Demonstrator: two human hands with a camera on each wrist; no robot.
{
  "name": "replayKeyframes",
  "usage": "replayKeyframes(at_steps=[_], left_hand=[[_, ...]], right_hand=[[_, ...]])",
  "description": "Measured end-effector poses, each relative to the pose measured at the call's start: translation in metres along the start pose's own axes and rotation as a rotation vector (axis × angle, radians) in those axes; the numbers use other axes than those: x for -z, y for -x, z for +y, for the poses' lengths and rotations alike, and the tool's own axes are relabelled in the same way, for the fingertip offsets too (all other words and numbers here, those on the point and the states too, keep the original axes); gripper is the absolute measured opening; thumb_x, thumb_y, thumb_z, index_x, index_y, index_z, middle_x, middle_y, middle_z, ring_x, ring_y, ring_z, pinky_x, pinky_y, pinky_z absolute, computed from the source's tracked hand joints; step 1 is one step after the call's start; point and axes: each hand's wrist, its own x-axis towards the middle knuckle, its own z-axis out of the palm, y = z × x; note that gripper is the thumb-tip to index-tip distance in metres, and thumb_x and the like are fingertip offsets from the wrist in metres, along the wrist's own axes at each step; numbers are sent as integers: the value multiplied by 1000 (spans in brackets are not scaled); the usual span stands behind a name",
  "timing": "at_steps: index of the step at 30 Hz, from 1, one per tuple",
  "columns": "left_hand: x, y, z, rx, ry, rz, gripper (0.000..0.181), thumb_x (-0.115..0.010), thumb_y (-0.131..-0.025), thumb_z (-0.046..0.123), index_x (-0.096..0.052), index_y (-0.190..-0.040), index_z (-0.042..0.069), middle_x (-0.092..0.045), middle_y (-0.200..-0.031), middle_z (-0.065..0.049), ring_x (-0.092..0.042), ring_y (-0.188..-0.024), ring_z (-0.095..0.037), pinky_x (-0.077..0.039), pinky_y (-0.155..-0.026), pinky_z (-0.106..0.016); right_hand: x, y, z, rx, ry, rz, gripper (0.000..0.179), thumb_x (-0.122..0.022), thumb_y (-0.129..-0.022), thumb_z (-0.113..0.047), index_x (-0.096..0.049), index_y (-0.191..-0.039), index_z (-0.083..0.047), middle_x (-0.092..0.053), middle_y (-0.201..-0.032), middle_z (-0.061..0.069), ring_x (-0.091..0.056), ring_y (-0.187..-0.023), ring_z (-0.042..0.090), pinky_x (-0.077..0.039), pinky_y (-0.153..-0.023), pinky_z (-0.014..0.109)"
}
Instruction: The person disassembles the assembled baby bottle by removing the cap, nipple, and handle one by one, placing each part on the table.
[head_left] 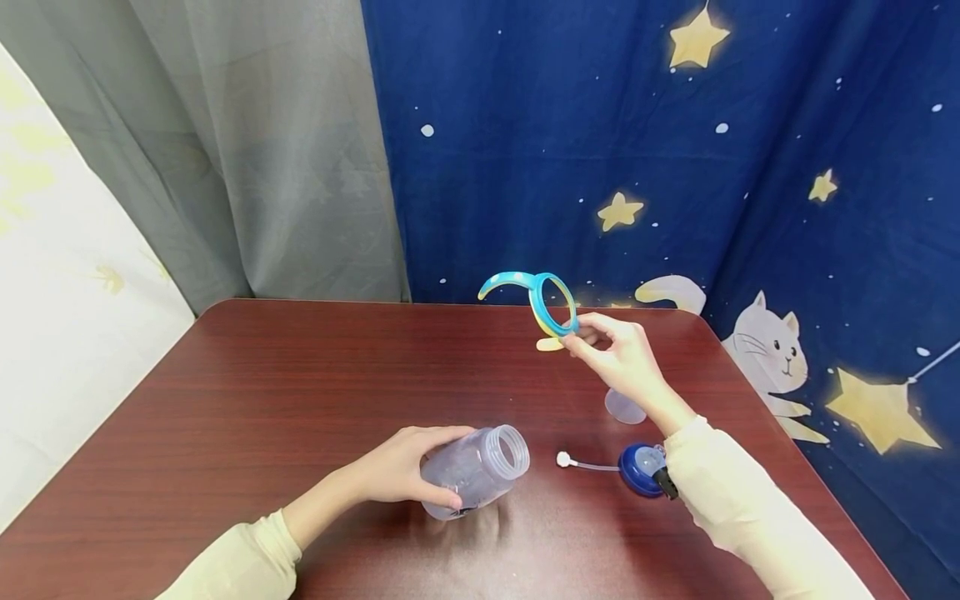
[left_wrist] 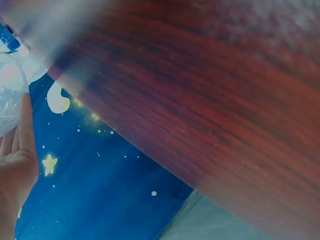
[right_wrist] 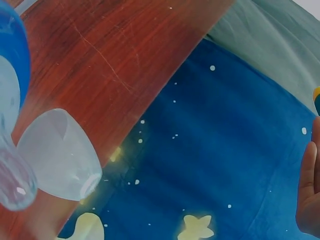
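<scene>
My left hand [head_left: 401, 468] grips a clear plastic bottle [head_left: 468, 467] round its body, with the thumb on the near side. The bottle is tilted, its open threaded mouth facing right and a little up. Raised above the table, a blue and yellow handle ring [head_left: 537, 302] with two curved arms is pinched at its lower edge between the thumb and fingers of my right hand [head_left: 622, 360]. In the left wrist view, part of the bottle [left_wrist: 11, 95] shows at the left edge beside my hand [left_wrist: 19, 172].
A blue lid [head_left: 636, 477] with a thin straw and white end piece lies right of the bottle, partly behind my right sleeve [head_left: 738, 492]. Past it stands a clear dome cap [head_left: 625, 408], larger in the right wrist view [right_wrist: 57, 155]. Curtains [head_left: 525, 167] hang behind the table [head_left: 315, 375].
</scene>
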Motion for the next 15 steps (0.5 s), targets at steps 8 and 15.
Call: replayKeyframes(at_steps=[8,15], left_hand=[[-1,0,1,-6,8,-8,70,-71,-68,45,-45,-127,18,-55,-110,9,-53,-89,-5,-44,-72,-24],[-2,0,2,5,18,-18,70,-71,-68,45,-44,-128,19,-54,-111,9,-53,-90,-5,-44,-72,-25]], right_hand=[[-15,0,49,-25,-5,-3,18,-69,-77,-15,-66,-91,-6,-63,-68,-3,-59,-59,9,-46,-56,21],[-22,-1,57,-49,-27,-10,17,-69,-77,-20,-66,-89,-8,-63,-68,-5,-59,-58,9,-44,-52,24]])
